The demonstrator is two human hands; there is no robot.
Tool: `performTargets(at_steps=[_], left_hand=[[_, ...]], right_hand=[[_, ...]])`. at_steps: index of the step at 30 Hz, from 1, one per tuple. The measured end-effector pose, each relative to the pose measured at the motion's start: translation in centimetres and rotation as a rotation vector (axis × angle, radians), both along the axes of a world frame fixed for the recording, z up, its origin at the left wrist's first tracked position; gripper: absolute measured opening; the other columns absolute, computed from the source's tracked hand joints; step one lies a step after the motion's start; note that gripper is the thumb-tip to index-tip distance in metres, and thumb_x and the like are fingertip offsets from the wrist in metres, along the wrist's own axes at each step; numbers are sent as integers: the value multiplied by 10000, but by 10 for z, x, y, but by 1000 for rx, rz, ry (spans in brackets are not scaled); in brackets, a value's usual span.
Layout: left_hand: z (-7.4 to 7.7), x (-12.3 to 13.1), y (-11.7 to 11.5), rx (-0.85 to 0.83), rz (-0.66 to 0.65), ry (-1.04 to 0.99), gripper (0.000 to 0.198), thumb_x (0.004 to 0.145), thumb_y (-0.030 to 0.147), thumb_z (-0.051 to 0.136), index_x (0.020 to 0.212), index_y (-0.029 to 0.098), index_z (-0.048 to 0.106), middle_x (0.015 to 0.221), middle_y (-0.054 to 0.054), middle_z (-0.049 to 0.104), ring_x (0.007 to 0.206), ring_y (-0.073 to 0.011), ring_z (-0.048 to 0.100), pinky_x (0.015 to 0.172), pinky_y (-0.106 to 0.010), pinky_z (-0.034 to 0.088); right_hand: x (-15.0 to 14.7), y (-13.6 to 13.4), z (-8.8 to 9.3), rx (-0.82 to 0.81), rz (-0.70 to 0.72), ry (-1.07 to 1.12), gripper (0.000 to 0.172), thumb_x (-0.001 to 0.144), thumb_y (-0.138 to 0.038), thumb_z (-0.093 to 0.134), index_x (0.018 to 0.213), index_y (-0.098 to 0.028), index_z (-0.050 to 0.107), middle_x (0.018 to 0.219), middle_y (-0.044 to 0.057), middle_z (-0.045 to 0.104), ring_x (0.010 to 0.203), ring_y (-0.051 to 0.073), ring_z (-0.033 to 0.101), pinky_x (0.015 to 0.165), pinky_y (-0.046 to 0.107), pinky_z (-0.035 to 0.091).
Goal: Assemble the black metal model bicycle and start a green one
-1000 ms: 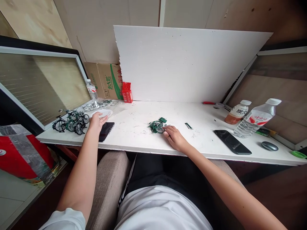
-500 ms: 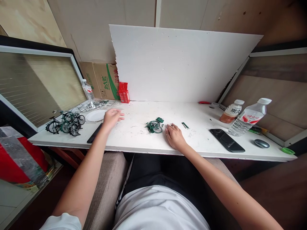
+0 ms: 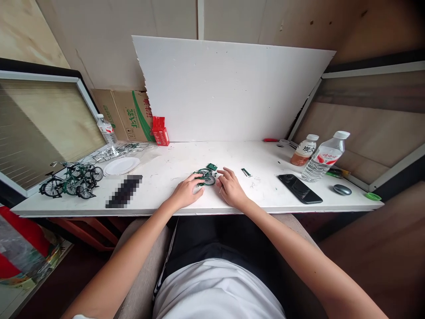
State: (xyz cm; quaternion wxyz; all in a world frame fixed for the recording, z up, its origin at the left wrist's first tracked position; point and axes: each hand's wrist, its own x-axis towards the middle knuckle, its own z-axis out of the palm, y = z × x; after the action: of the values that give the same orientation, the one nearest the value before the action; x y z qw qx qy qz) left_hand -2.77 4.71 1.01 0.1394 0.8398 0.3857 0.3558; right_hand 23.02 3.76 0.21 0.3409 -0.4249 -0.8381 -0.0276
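Note:
A small heap of green model bicycle parts with a spoked wheel (image 3: 208, 179) lies on the white table in front of me. My left hand (image 3: 186, 192) reaches in from its left side, fingers stretched out and thumb apart, fingertips at the parts. Whether they touch them I cannot tell. On the right side, my right hand (image 3: 230, 188) rests near the wheel with fingers loosely apart and nothing visible in them. A flat green piece (image 3: 212, 167) sits at the heap's back edge. Beyond my right hand lies a thin green strip (image 3: 246, 172).
Assembled model bicycles (image 3: 71, 179) stand at the left by a white plate (image 3: 121, 166) and a pixelated dark object (image 3: 124, 192). A phone (image 3: 299, 188), a mouse (image 3: 341, 189), a brown drink bottle (image 3: 303, 150) and a water bottle (image 3: 327, 157) occupy the right. A white board (image 3: 235, 88) stands behind.
My left hand has moved right, from near the plate to the heap of parts. My right hand stays beside the heap, its fingers shifted slightly. The whole view has swung a little.

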Motion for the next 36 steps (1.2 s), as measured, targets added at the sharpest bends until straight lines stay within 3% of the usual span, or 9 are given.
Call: performTargets(at_steps=[3,8,11,14,17,20,24,27,36], left_hand=[[-5,1,2,-19,4,31,389,970,340,690,1342,275,785,1524,-103,657,1331,-352,672,1145,-485,535],[-4,3,1,-25,12,-27,453,935,312,726,1384,270,764,1514,-108,664,1287,-345,689,1148,-474,531],[-3,3,-1,-28,18,-122,501,906,275,745,1407,277,751,1521,-113,657,982,-263,742,1041,-439,577],[-2,3,0,-73,12,-290,532,858,245,790,1388,292,764,1510,-124,657,744,-178,666,860,-390,607],[-1,1,2,-128,5,-442,554,814,220,820,1363,273,775,1504,-142,648,795,-179,687,673,-324,570],[0,-2,6,-189,37,-578,536,770,188,837,1303,240,797,1513,-163,634,877,-190,723,622,-278,534],[3,-7,12,-374,104,-766,561,738,197,847,1295,178,784,1175,-156,781,875,-223,743,675,-286,543],[7,-10,14,-473,127,-839,604,758,256,832,1343,133,748,920,-113,795,910,-259,757,691,-299,531],[8,-22,24,-600,133,-1163,468,725,272,870,1171,148,800,1230,-146,766,920,-196,745,762,-303,527]], right_hand=[[-1,-2,3,-2,1,-8,240,1095,-212,404,1069,-225,642,1455,179,627,1500,393,422,1175,702,480],[-3,-4,6,-7,8,-5,283,1123,-229,371,1043,-219,642,1409,177,644,1423,372,475,1157,651,500],[-3,-3,5,-5,6,-2,283,1134,-253,378,1035,-218,640,1401,178,647,1405,365,484,1159,628,500],[-3,-2,4,-2,8,5,271,1134,-256,392,1026,-230,639,1404,165,645,1412,358,486,1161,625,497],[-3,-2,4,4,14,8,281,1138,-253,379,1024,-229,635,1394,167,649,1400,355,494,1155,615,502],[-3,-2,4,5,20,8,288,1136,-245,369,1031,-229,637,1393,170,647,1382,354,505,1139,603,512],[-3,-2,4,-7,31,16,275,1123,-226,384,1050,-234,649,1392,170,646,1368,357,514,1120,613,518],[-3,-2,4,-16,35,15,292,1127,-222,369,1031,-229,644,1392,170,646,1362,352,514,1123,604,513],[-4,-3,5,-20,17,19,304,1143,-267,367,1008,-233,638,1372,169,649,1344,354,520,1101,593,520]])
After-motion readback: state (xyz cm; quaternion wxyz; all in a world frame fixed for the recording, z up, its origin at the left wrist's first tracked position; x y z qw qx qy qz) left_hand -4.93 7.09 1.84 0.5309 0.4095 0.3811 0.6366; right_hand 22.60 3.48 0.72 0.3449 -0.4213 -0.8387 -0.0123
